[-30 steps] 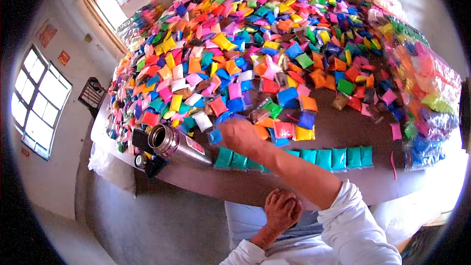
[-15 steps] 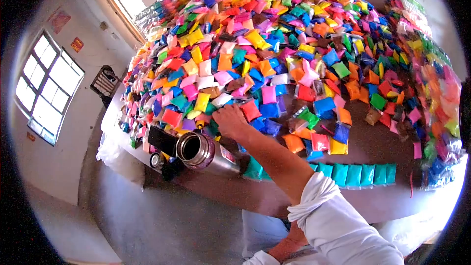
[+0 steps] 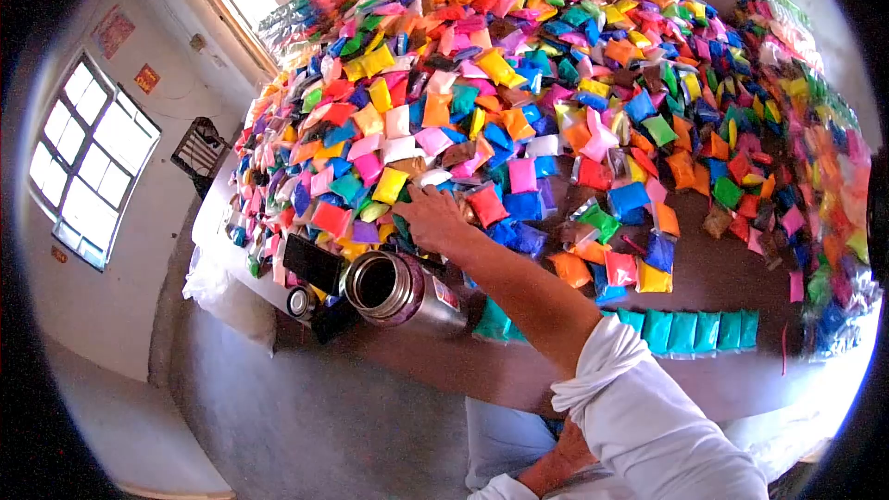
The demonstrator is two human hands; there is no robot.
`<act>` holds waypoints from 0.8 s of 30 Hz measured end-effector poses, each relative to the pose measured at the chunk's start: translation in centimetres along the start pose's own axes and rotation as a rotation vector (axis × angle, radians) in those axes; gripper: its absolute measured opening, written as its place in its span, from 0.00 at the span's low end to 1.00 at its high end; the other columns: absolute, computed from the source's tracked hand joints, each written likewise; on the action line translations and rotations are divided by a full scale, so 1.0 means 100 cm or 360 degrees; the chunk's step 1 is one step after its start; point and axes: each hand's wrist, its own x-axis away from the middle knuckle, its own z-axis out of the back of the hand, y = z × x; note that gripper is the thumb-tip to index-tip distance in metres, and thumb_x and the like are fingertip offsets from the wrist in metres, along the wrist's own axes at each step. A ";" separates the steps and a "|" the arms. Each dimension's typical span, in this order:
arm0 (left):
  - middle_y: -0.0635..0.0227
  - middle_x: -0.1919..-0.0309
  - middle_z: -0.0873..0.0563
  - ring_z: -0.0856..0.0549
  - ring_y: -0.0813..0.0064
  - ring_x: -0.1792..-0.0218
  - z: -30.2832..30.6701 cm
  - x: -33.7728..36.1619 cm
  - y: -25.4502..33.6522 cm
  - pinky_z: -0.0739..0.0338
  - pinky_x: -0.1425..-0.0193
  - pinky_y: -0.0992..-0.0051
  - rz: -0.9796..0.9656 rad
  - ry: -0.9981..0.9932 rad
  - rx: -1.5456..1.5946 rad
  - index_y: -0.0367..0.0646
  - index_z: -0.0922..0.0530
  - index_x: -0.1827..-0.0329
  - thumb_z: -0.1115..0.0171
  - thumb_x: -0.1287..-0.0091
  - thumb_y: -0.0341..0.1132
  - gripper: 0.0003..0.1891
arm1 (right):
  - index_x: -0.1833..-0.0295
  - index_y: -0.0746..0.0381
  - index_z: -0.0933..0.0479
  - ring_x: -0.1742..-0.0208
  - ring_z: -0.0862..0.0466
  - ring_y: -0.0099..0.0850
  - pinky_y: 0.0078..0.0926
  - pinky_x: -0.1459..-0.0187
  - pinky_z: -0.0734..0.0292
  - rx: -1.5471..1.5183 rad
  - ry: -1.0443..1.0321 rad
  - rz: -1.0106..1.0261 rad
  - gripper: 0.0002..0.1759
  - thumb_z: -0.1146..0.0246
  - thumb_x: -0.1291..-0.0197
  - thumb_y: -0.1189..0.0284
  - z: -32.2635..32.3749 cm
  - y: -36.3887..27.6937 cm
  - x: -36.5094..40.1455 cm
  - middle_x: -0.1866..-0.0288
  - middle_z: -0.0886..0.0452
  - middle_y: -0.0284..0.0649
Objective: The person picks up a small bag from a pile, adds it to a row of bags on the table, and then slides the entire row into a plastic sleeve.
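Observation:
My right hand [image 3: 433, 218] reaches forward onto the near edge of a big heap of small coloured packets [image 3: 519, 65]. Its fingers are slightly apart among the packets, and I see nothing held in them. Close by lie a yellow packet [image 3: 390, 185] and a red packet [image 3: 487, 206]. My left hand [image 3: 567, 454] rests low by my lap, mostly behind the right sleeve, its fingers hidden. A row of joined teal packets [image 3: 694, 331] lies along the table's front edge, partly covered by my right forearm.
An uncapped steel flask [image 3: 421, 301] stands left of my forearm, beside a dark phone-like slab [image 3: 313, 263] and a small round metal lid [image 3: 300, 302]. Bagged packets [image 3: 824, 185] are stacked at the right. A red strip [image 3: 784, 349] lies near the brown table's [image 3: 417, 361] front edge.
The view has shifted slightly, so the heap and flask appear a little lower and further right. My right hand stays at the same part of the heap, its fingers now more spread.

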 end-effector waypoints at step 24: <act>0.57 0.47 0.21 0.25 0.54 0.42 0.121 -0.097 -0.018 0.36 0.34 0.54 0.0853 -0.0263 0.0854 0.42 0.22 0.47 0.35 0.47 0.45 0.25 | 0.45 0.52 0.21 0.46 0.20 0.47 0.42 0.43 0.26 -0.0525 0.0085 -0.0096 0.23 0.37 0.48 0.61 -0.033 0.020 -0.001 0.49 0.19 0.48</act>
